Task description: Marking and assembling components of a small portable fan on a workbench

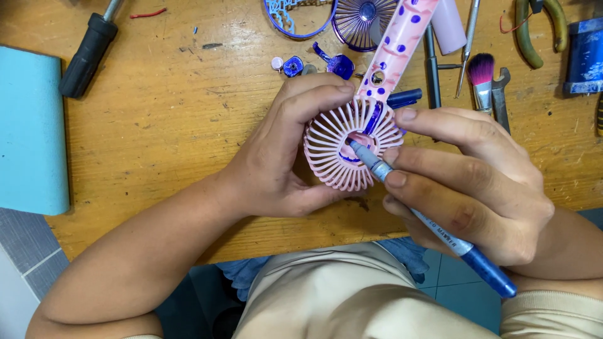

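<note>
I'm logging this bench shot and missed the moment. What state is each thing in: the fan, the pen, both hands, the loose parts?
Pink handheld fan: held over the wooden table, grille up, handle pointing away.
Blue pen: tip pushed into the grille's centre.
Left hand: gripping the fan head.
Right hand: gripping the pen.
Blue fan grilles: detached, lying on the table.
Black-handled screwdriver: lying unused.
Pliers: lying unused.

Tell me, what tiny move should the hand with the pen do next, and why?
Probably press the pen tip a little deeper and straight. The right hand already has it poked into the middle hole of the pink fan grille, and the left hand grips that grille to keep it steady.
</note>
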